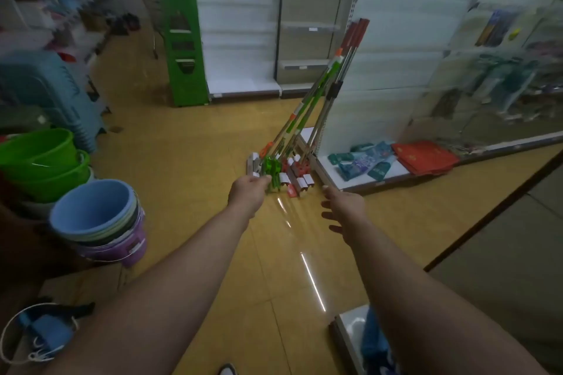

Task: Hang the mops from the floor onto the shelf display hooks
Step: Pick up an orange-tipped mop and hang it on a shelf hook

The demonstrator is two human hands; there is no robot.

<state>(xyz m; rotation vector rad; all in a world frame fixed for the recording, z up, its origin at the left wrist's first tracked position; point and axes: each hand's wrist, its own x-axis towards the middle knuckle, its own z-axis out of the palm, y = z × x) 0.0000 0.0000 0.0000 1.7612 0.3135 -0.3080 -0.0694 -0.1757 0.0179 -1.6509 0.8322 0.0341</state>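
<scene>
Well, the glossy yellow tiled floor (189,167) fills most of the frame, with streaks of light reflected in the lower middle. Right of centre stands the tall white metal shelf unit (380,76); flat blue and teal packets (362,163) and a red folded pack (423,157) lie on its bottom board. In the upper middle a tall green plastic rack (182,39) stands upright on the floor. At the left edge sit nested green plastic buckets (39,158) and, nearer me, a stack of round buckets with a light blue one on top (91,210).

The bundle of long-handled flat mops (307,113) is in the centre: the heads rest on the floor at the shelf unit's corner, and the poles tilt up and to the right against its end panel.

My left hand (247,193) reaches the bright green plastic mop head (272,169). My fingers are curled at it, but the back of the hand hides whether they grip. My right hand (345,207) hovers over the floor near the red and white heads, fingers spread, holding nothing.
</scene>
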